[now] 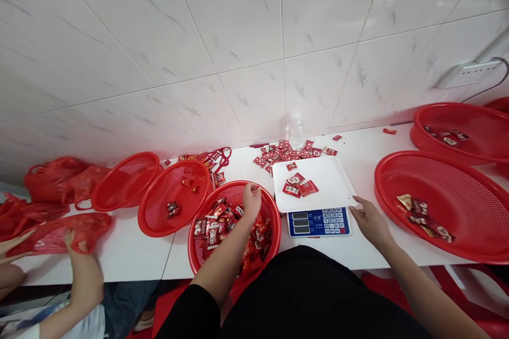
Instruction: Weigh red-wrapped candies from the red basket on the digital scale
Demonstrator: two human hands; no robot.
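One bottle (297, 133), strewn packets (283, 151) — behind tray (332, 183)

Presents as a packing workroom, judging by a digital scale (318, 222) on a long white worktop (131, 254), red baskets (269, 206) of wrapped packets (214, 228), red plastic bags (95, 226) and a tiled wall (246, 16).

Pkts (308, 187) on scale (334, 183), baskets (465, 206) L & R

Tray (336, 180): smooth plastic, low sheen. Keypad panel (318, 222) below tray: glossy plastic. Basket (277, 220) just left of tray: perforated plastic, slight gloss. Packets (308, 188) on tray: shiny film. Wall (250, 37) behind tray: glossy tile.
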